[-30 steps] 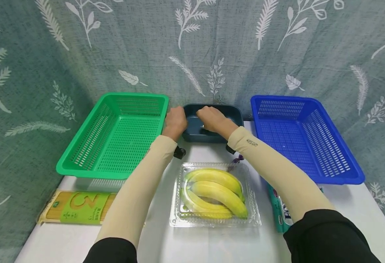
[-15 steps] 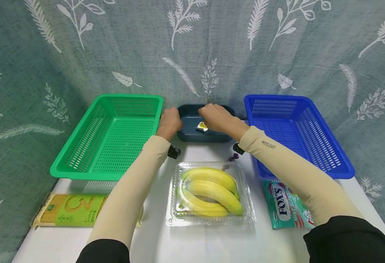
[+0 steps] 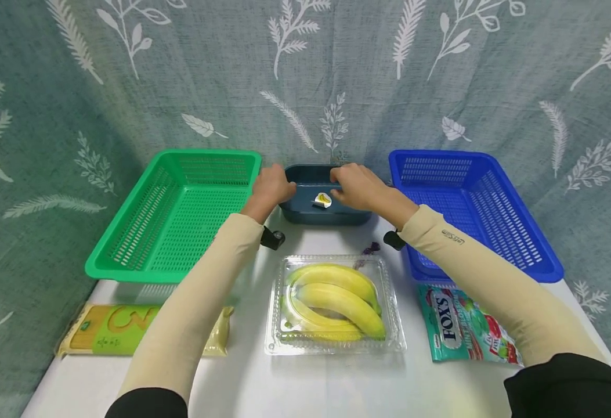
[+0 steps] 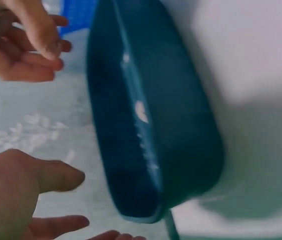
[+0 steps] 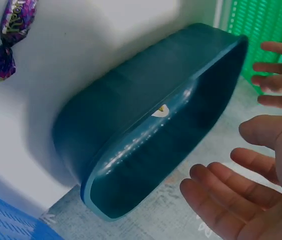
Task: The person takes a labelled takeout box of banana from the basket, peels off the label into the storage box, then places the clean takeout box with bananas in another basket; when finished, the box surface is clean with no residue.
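Note:
A dark teal oblong tub [image 3: 305, 216] stands at the back between two baskets. Inside it lies a small white label with a yellow banana picture [image 3: 323, 200], also visible in the right wrist view as a white label [image 5: 160, 110]. My left hand [image 3: 272, 187] hovers by the tub's left end, fingers relaxed and holding nothing. Over the right end is my right hand [image 3: 360, 187], its fingers spread loosely in the right wrist view and likewise holding nothing. Nearer me sits a clear plastic clamshell box [image 3: 336, 348] with several bananas [image 3: 342, 299] inside.
A green basket [image 3: 174, 276] stands at left, a blue basket [image 3: 493, 273] at right. Behind the clamshell's right corner lies a purple wrapped candy [image 5: 17, 20]. Pasta in a packet [image 3: 112, 330] lies front left, partly under my forearm; a teal Fox's candy bag [image 3: 454, 328] lies front right.
My hands have moved apart, the right one shifting rightward and loosening its curled fingers. The banana label in the tub, mostly covered earlier, is now in plain sight.

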A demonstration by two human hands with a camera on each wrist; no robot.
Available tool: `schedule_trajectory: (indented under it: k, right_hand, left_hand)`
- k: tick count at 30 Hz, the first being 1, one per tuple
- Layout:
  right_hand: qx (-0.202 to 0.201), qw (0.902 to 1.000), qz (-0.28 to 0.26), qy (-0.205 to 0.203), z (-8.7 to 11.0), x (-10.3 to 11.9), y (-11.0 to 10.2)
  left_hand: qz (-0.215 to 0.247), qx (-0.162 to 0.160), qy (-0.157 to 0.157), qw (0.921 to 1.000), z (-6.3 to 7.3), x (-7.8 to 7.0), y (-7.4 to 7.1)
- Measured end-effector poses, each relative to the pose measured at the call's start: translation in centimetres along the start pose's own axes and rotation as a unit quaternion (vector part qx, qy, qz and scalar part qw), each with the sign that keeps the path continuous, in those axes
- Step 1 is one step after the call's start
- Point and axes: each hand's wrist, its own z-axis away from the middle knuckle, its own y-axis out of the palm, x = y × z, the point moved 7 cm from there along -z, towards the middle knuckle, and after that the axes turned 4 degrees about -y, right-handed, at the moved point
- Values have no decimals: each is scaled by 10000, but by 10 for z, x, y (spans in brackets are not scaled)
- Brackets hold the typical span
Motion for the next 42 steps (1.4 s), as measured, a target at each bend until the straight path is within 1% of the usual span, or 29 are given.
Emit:
schedule_trajectory:
  k: [3,6,9,14,18,21,25,29,33,36,39,42]
  right_hand:
    - [-131,9997,-177,70,8,-2,-4]
    - [-294,9981,-526,110,18,-3,-8]
    - [-452,9954,-828,185,30,-5,-12]
    - [-682,9892,-1255,324,56,-3,-18]
    - [-919,9826,-1570,370,79,3,-23]
    - [-1023,9784,-1756,370,97,9,-23]
    - [-1059,9753,-1907,344,117,15,-16]
    - [-1125,9753,-1867,371,135,20,-9]
    - [-1162,9741,-1883,459,149,23,-3]
    - [-1182,9717,-1969,557,158,26,1]
    - [-1189,9689,-2079,617,165,32,6]
    - [-1190,9650,-2237,677,172,35,14]
  left_hand:
    - [427,188,192,9987,9,-2,-6]
    - [932,337,364,9944,20,-2,-11]
    - [1292,389,485,9897,33,-2,-16]
    - [1505,392,685,9855,54,-2,-21]
    - [1708,363,926,9803,74,-2,-25]
    - [1895,322,1108,9751,92,1,-27]
    - [2013,238,1250,9712,111,9,-25]
    - [2022,84,1435,9687,127,15,-21]
    - [1966,-120,1697,9656,141,15,-17]
    - [1899,-208,1796,9650,149,14,-13]
    - [1898,-253,1817,9645,158,14,-8]
    - [1970,-265,1769,9640,168,16,-4]
